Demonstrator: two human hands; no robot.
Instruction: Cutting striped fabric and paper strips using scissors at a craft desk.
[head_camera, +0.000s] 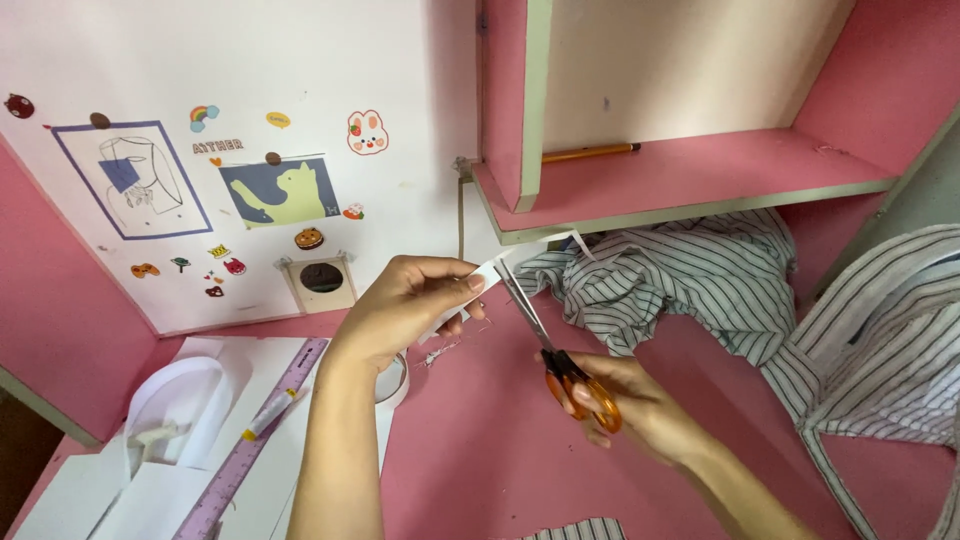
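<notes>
Nearest, the right hand (640, 405) grips orange-handled scissors (560, 350), blades pointing far-left. Just beyond, the left hand (405, 305) pinches a white paper strip (487, 277) that meets the blade tips above the pink desk (500, 440). Farther right lies striped cloth (680, 280).

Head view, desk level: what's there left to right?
White paper loop → purple ruler → tape roll → left hand with paper strip → orange-handled scissors in right hand → striped shirt.
</notes>
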